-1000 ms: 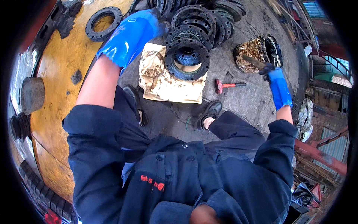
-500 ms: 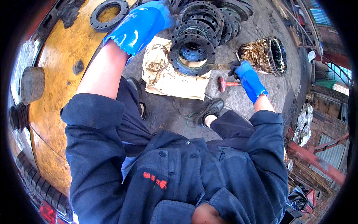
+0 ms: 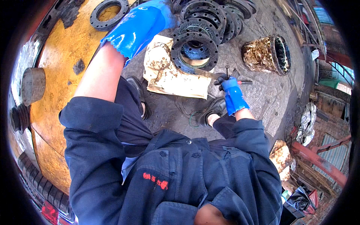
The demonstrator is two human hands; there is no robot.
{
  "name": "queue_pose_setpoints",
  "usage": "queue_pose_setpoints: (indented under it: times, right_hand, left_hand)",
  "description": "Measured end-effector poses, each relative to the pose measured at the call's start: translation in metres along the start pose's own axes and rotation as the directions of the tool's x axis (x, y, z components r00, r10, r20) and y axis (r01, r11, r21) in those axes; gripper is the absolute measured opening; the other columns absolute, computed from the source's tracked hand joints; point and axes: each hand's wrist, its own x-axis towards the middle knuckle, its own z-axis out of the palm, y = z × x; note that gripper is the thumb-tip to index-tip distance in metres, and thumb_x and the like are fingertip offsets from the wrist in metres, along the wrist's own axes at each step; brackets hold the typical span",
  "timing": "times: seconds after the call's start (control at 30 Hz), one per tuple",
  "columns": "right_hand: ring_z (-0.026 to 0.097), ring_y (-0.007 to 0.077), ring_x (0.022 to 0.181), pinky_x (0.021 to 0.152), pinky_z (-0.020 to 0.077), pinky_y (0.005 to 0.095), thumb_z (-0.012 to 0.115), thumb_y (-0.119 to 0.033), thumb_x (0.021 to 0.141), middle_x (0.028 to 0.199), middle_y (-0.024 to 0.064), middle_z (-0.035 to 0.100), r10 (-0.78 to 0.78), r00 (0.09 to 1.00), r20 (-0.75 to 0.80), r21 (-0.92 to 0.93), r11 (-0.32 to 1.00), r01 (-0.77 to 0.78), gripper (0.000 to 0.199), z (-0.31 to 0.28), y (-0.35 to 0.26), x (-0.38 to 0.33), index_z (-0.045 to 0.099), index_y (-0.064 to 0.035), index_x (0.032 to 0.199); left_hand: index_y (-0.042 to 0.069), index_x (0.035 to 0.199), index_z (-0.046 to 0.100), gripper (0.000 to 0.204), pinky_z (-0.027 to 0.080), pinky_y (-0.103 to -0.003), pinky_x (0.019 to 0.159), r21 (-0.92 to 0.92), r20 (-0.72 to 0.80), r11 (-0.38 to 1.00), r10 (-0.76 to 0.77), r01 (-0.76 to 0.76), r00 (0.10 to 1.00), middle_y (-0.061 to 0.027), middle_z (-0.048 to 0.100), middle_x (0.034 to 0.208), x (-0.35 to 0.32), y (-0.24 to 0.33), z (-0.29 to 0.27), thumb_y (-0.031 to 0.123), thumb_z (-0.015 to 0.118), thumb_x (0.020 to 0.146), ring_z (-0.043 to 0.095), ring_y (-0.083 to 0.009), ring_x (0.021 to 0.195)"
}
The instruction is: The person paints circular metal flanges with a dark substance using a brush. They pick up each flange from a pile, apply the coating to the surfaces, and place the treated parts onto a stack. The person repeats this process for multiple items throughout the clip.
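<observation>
My right hand (image 3: pixel 229 87), in a blue glove, is shut on the handle of a flat metal scraper (image 3: pixel 204 74). The blade points left and its tip touches the near edge of a black bolt-holed ring (image 3: pixel 176 52), which lies on a greasy sheet of cardboard (image 3: pixel 168 80). My left hand (image 3: pixel 148 18), also gloved in blue, reaches far forward to the stack of black rings (image 3: pixel 213 17) behind it. Its fingers run off the picture's top edge, so its grip is hidden.
A grease-caked can (image 3: pixel 262 54) lies on its side at the right. A red-handled hammer (image 3: pixel 245 82) rests just beyond my right hand. At the left is a large yellow curved surface (image 3: pixel 56 75) with another black ring (image 3: pixel 108 13) on it. My shoes (image 3: pixel 212 110) stand on the concrete.
My right hand has left the greasy can and come back toward me, past the hammer. It now holds the scraper against the ring. My left arm has stretched a little farther forward.
</observation>
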Motion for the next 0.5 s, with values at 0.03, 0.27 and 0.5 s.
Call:
queue_pose_setpoints:
  times: [0.03,0.27,0.5]
  right_hand:
    - [0.061,0.0166,0.054,0.042,0.044,0.0283,0.056,-0.003,0.087,0.071,0.0099,0.067,-0.02,1.0,0.0,0.026,0.999,0.02,0.02,0.007,0.004,-0.005,0.064,-0.0031,0.105]
    - [0.052,0.0113,0.045,0.041,0.0404,0.0255,0.057,-0.008,0.088,0.075,0.0088,0.069,-0.061,0.996,-0.061,0.366,0.927,0.079,0.021,0.054,0.057,-0.001,0.063,-0.0052,0.108]
    - [0.059,0.0177,0.056,0.047,0.0458,0.0288,0.057,-0.006,0.086,0.077,0.0106,0.066,-0.066,0.994,0.082,0.333,0.942,0.035,0.016,0.119,0.025,-0.011,0.061,-0.0022,0.102]
  left_hand:
    - [0.012,0.12,0.056,0.052,0.048,-0.041,0.088,-0.001,-0.003,1.0,-0.003,0.003,1.0,-0.016,0.061,0.115,-0.001,0.0,0.0,0.043,0.061,0.079,0.059,-0.0326,0.104]
    - [0.013,0.119,0.056,0.052,0.048,-0.041,0.088,0.001,-0.002,1.0,-0.013,0.013,1.0,-0.0161,0.061,0.114,0.0,-0.002,0.004,0.043,0.063,0.078,0.059,-0.0327,0.104]
    - [0.013,0.119,0.056,0.053,0.048,-0.041,0.087,0.027,-0.002,0.998,-0.063,0.063,0.998,-0.0163,0.061,0.113,0.0,-0.011,0.006,0.043,0.065,0.077,0.059,-0.0328,0.103]
